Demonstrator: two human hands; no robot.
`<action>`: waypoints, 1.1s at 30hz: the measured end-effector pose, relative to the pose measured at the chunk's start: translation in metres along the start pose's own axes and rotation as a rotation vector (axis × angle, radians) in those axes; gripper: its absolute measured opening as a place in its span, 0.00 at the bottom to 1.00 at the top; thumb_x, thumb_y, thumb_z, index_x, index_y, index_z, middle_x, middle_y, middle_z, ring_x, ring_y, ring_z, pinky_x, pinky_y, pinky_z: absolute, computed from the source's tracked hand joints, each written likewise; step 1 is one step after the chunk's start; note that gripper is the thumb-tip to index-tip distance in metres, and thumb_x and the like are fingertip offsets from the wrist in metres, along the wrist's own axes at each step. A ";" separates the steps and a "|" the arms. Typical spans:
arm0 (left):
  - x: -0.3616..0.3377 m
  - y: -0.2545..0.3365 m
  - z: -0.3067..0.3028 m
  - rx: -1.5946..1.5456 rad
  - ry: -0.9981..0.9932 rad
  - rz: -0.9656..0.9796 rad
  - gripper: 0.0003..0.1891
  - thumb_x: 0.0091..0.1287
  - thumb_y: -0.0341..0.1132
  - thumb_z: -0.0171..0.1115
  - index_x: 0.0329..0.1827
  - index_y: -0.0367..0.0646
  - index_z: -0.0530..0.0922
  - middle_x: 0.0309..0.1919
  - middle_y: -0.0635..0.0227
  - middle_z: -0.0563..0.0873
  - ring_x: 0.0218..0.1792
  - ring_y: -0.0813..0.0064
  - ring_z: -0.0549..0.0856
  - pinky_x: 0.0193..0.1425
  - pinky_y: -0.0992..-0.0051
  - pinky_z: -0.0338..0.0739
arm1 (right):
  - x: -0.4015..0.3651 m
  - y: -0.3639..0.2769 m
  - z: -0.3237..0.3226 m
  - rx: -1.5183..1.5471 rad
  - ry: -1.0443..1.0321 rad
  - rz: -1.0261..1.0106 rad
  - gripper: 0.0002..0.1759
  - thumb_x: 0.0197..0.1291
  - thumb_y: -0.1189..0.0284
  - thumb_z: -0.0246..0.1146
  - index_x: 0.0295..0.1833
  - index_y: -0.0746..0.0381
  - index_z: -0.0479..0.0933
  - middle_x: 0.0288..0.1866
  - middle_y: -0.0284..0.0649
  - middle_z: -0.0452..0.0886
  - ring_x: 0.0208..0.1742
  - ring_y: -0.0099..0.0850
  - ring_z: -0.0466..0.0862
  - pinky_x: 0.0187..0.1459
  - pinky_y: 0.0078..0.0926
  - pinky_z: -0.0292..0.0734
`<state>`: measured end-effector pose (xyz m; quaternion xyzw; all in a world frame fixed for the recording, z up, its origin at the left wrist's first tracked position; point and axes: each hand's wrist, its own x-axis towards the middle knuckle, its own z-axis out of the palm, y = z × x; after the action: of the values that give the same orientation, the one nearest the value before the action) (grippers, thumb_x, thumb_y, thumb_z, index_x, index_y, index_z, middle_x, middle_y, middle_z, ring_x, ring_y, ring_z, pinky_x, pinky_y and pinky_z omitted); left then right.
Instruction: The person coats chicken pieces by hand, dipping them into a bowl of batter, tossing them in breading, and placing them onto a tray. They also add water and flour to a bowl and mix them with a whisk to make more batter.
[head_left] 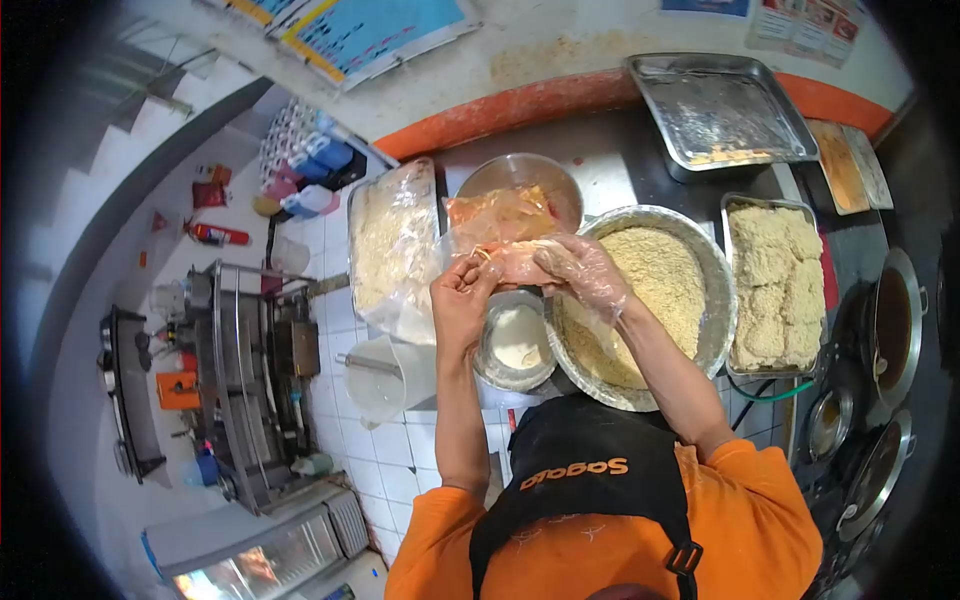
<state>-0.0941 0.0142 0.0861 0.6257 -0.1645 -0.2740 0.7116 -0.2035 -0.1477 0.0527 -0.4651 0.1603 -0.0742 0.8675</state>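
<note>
A clear plastic bag (505,208) with orange-red, wet-looking contents, like marinated raw meat, lies over the steel bowl (545,172). Its near end is between my two hands, where a pinkish stretch shows. My left hand (462,300) is bare, fingertips pinched on the bag beside a thin yellowish loop like a rubber band. My right hand (590,275), in a clear plastic glove dusted with crumbs, closes round the bag's right side. Below my hands are a bowl of pale batter or flour (517,343) and a large basin (722,330) of yellowish breadcrumbs.
At left stand a plastic-covered tray of pale crumbs (395,240) and a translucent jug (385,385). To the right are a tray of crumbed pieces (775,290) and pans of dark liquid (893,320). A deep steel tray (725,110) sits against the wall.
</note>
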 end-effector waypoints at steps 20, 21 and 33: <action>-0.072 -0.156 -0.039 1.221 -0.150 0.154 0.11 0.58 0.30 0.72 0.45 0.43 0.90 0.34 0.61 0.91 0.32 0.77 0.88 0.39 0.74 0.82 | -0.087 0.011 -0.086 -0.472 0.268 0.034 0.22 0.73 0.65 0.61 0.65 0.68 0.75 0.53 0.49 0.86 0.42 0.31 0.89 0.36 0.24 0.84; -0.072 -0.156 -0.037 1.232 -0.196 0.095 0.10 0.58 0.30 0.71 0.43 0.42 0.90 0.33 0.61 0.91 0.32 0.74 0.89 0.39 0.73 0.82 | -0.090 0.011 -0.089 -0.469 0.292 0.024 0.22 0.73 0.65 0.61 0.65 0.69 0.74 0.53 0.49 0.86 0.42 0.31 0.89 0.36 0.24 0.83; -0.038 -0.148 -0.071 1.272 0.061 -0.039 0.06 0.59 0.31 0.67 0.35 0.39 0.88 0.30 0.46 0.88 0.35 0.49 0.89 0.41 0.61 0.84 | -0.072 0.024 -0.107 -1.329 0.195 -0.160 0.36 0.63 0.62 0.69 0.72 0.64 0.68 0.70 0.56 0.74 0.68 0.47 0.78 0.66 0.39 0.77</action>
<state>-0.1105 0.0838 -0.0661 0.9363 -0.2634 -0.1178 0.2004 -0.3087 -0.1979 -0.0074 -0.9014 0.2146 -0.0654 0.3703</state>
